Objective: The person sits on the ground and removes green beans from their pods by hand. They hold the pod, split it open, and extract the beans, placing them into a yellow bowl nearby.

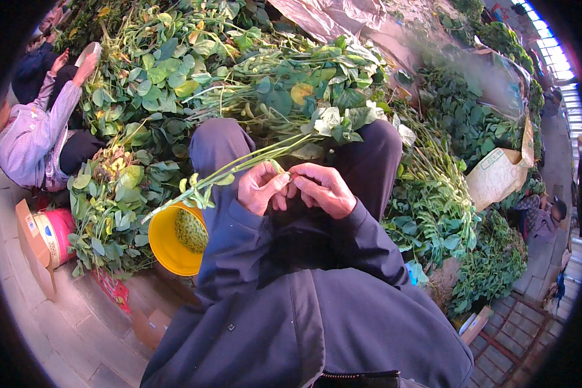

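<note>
My left hand [263,188] and my right hand [326,190] meet over my lap, fingertips pinched together. A green soybean pod [275,166] shows at my left fingers; its end is mostly hidden where the fingertips join. Cut soybean stalks [242,162] with pods and pale leaves run across my knees, passing behind my left hand. Left of my left forearm stands a yellow bucket [161,242], partly covered by my sleeve. Small green beans [191,230] lie inside it.
Heaped soybean plants [150,72] spread ahead and on both sides. At left sits a person [39,131] holding a pale round container [89,52]. A pink-and-white tub [56,237] and cardboard [31,247] stand at lower left. A woven sack [497,177] lies right. Another person [543,213] is at far right.
</note>
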A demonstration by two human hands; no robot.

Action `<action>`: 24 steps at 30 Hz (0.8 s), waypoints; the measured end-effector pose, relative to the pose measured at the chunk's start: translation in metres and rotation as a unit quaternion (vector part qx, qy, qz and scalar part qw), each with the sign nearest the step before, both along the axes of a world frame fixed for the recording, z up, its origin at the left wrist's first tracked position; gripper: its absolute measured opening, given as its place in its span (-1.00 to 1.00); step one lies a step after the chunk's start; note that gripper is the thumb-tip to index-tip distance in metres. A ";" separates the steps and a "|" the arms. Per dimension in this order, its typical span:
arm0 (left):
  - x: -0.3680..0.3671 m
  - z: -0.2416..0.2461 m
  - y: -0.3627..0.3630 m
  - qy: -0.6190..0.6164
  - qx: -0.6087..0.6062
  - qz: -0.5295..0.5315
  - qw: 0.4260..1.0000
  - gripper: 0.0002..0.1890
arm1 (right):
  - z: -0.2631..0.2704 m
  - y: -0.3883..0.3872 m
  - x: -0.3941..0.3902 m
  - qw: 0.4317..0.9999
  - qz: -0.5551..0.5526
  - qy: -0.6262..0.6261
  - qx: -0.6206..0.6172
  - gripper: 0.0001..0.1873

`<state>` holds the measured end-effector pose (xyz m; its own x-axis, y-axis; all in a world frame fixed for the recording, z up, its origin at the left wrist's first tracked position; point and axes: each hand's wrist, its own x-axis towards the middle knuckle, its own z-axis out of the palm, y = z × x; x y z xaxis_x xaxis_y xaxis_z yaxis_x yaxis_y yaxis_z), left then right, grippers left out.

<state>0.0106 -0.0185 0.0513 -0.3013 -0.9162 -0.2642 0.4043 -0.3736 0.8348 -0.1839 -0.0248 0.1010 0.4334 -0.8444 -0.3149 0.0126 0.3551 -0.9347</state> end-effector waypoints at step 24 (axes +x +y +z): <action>0.011 -0.011 0.005 0.003 0.029 -0.032 0.999 -0.70 | -0.005 0.004 -0.013 0.999 -0.007 0.039 -0.003 -0.73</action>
